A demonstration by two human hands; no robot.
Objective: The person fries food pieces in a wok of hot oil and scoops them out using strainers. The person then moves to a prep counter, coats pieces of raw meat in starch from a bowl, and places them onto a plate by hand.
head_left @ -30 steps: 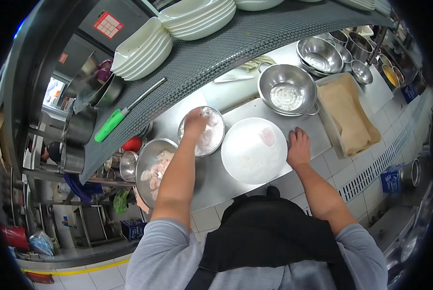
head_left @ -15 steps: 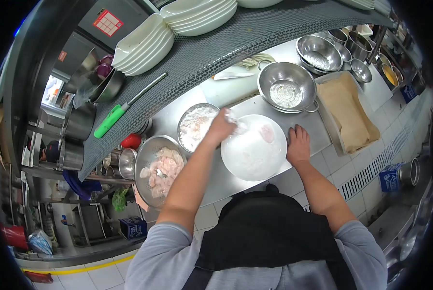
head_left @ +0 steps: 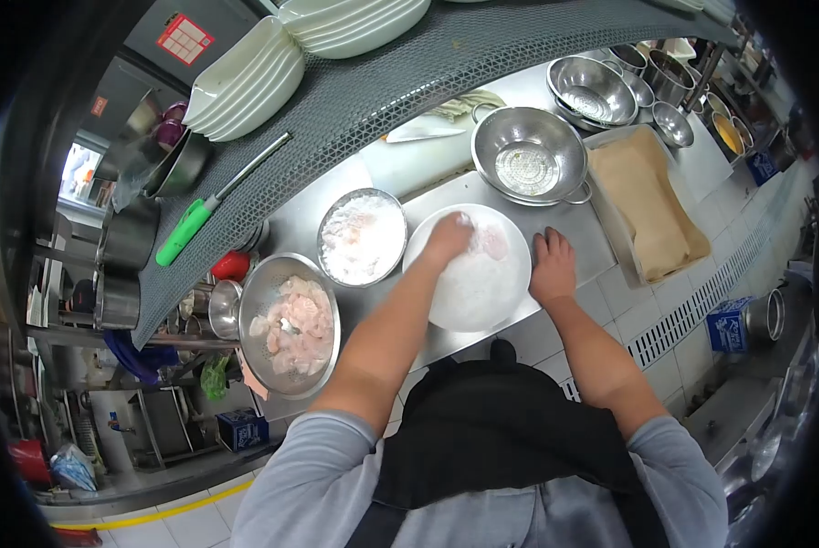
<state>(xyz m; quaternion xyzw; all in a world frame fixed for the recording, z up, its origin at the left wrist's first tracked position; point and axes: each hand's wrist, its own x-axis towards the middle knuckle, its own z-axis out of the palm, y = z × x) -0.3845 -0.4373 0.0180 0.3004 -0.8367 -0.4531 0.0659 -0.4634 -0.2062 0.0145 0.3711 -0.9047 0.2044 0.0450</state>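
My left hand (head_left: pixel 450 237) is over the white plate (head_left: pixel 473 306), its fingers closed on a flour-coated piece of raw meat that is mostly hidden by the hand. Beside those fingertips a pale pink floured piece (head_left: pixel 492 243) lies on the plate. My right hand (head_left: pixel 554 263) rests on the steel counter against the plate's right side, fingers apart and holding nothing. Left of the plate sits a metal bowl of white flour (head_left: pixel 364 242) with a pinkish patch in it. Nearer me, a perforated steel colander (head_left: pixel 322 358) holds several pale pink raw pieces (head_left: pixel 298 324).
Behind the plate stands a steel colander (head_left: pixel 530 151). To the right is a paper-lined tray (head_left: pixel 649 205). A knife (head_left: pixel 425 133) lies on a white board. The overhead shelf (head_left: pixel 336 128) carries stacked white dishes (head_left: pixel 249 87) and a green-handled tool (head_left: pixel 185 233).
My left hand has moved right, from between the flour bowl and plate to over the plate, carrying the floured piece. My right hand stays beside the plate. The view has shifted slightly.
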